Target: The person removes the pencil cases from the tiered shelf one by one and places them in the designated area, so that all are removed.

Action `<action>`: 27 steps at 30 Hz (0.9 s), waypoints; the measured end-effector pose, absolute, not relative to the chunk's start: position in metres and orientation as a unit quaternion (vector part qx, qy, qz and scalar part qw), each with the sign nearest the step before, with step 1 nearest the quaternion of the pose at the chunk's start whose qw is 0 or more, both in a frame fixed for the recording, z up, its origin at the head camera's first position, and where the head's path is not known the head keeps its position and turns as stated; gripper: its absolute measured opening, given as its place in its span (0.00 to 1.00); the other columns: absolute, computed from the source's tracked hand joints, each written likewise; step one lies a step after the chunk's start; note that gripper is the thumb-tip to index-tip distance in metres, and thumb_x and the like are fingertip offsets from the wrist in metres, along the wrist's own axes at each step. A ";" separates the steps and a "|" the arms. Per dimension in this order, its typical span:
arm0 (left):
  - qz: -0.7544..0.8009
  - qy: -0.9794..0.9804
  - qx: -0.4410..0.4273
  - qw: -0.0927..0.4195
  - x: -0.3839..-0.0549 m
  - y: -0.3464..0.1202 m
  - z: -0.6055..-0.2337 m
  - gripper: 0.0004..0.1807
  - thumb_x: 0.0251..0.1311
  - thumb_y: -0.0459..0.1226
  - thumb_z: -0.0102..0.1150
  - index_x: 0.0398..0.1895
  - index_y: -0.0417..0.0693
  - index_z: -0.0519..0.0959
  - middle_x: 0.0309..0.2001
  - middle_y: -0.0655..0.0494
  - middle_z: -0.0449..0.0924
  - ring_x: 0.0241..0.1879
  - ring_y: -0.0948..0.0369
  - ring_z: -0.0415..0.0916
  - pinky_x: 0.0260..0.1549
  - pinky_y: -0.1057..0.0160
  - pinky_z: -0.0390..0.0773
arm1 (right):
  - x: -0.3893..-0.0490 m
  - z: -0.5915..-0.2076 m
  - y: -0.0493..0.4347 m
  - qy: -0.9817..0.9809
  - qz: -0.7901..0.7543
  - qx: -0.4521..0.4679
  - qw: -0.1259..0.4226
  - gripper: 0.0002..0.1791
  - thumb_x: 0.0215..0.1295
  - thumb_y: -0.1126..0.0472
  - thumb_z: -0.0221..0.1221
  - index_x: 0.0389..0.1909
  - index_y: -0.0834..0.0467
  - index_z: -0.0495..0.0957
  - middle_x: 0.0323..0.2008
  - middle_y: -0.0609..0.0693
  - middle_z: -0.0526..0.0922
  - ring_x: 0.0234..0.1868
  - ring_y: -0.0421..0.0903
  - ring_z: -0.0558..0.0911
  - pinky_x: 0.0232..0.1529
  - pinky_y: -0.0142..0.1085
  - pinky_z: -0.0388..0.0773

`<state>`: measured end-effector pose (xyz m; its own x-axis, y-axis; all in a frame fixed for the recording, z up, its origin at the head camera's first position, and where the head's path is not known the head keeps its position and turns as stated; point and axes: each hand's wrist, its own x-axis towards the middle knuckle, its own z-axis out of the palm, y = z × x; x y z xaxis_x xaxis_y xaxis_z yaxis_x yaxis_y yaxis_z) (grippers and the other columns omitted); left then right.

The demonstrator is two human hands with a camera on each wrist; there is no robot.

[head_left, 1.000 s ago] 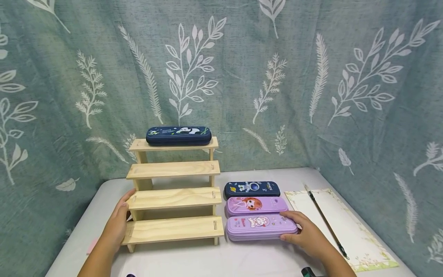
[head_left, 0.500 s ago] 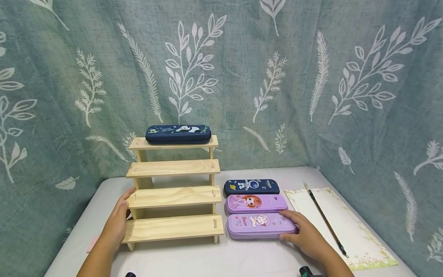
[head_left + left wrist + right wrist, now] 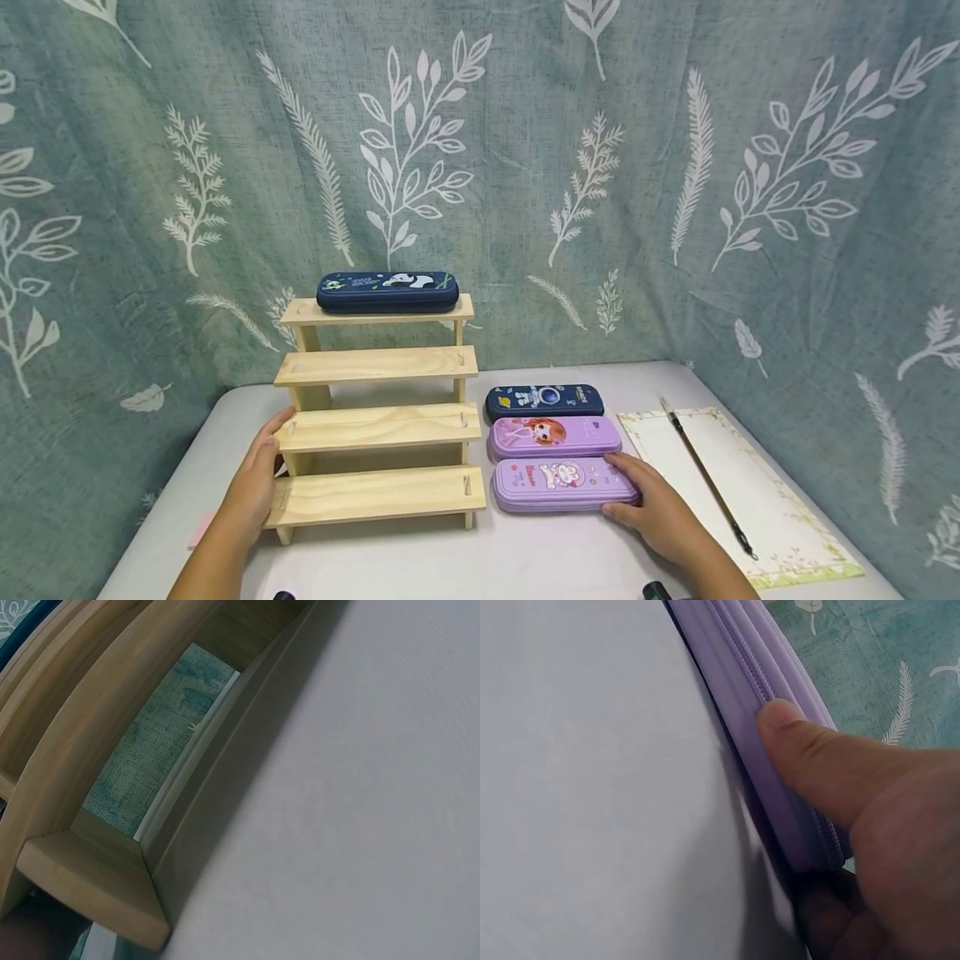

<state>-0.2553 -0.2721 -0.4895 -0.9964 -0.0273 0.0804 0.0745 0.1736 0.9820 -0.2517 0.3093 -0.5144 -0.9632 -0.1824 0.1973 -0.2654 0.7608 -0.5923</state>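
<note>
A stepped wooden display shelf (image 3: 378,427) stands left of centre, with a navy panda pencil case (image 3: 387,293) on its top tier. My left hand (image 3: 253,479) holds the shelf's left side by the two lower tiers; some of its fingers are hidden behind the wood. To the right, three pencil cases lie in a row front to back: a lilac rabbit case (image 3: 558,485), a pink-purple case with a girl (image 3: 555,437) and a navy astronaut case (image 3: 544,401). My right hand (image 3: 656,508) grips the lilac case's right end, its thumb (image 3: 784,720) on the zipped front side.
A calligraphy brush (image 3: 708,479) lies across a sheet of bordered paper (image 3: 780,508) on the right of the white table (image 3: 375,567). A pink slip (image 3: 201,531) sits beside my left forearm. A patterned curtain (image 3: 517,208) closes off the back and sides.
The three pencil cases have slid slightly back on the table, my right hand moving with the lilac one. My left hand and the shelf stay in place.
</note>
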 end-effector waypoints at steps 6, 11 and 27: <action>-0.639 -0.768 -0.009 0.042 -0.255 -0.273 -0.487 0.30 0.85 0.49 0.18 0.86 0.63 0.47 0.86 0.48 0.39 0.84 0.41 0.34 0.79 0.32 0.37 | -0.252 -0.509 0.304 -0.940 0.317 0.110 0.057 0.44 0.60 0.52 0.75 0.76 0.54 0.69 0.76 0.63 0.68 0.77 0.70 0.63 0.74 0.67 0.59; -0.643 -0.765 -0.010 0.038 -0.253 -0.271 -0.488 0.30 0.85 0.50 0.17 0.87 0.62 0.46 0.86 0.48 0.38 0.84 0.40 0.33 0.79 0.32 0.37 | -0.250 -0.509 0.303 -0.945 0.306 0.102 0.046 0.45 0.60 0.51 0.76 0.76 0.56 0.69 0.76 0.65 0.67 0.77 0.70 0.63 0.74 0.67 0.59; -0.642 -0.765 -0.003 0.046 -0.256 -0.272 -0.493 0.30 0.86 0.49 0.19 0.86 0.64 0.49 0.86 0.48 0.41 0.84 0.41 0.36 0.79 0.33 0.39 | -0.262 -0.461 0.267 -0.944 0.278 0.138 0.116 0.46 0.60 0.45 0.75 0.75 0.60 0.68 0.76 0.70 0.62 0.75 0.75 0.62 0.71 0.73 0.60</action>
<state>-0.2562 -0.2723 -0.4925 -0.9957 -0.0544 0.0747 0.0641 0.1762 0.9823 -0.2618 0.2673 -0.4613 -0.9351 -0.1954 0.2958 -0.3246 0.8074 -0.4927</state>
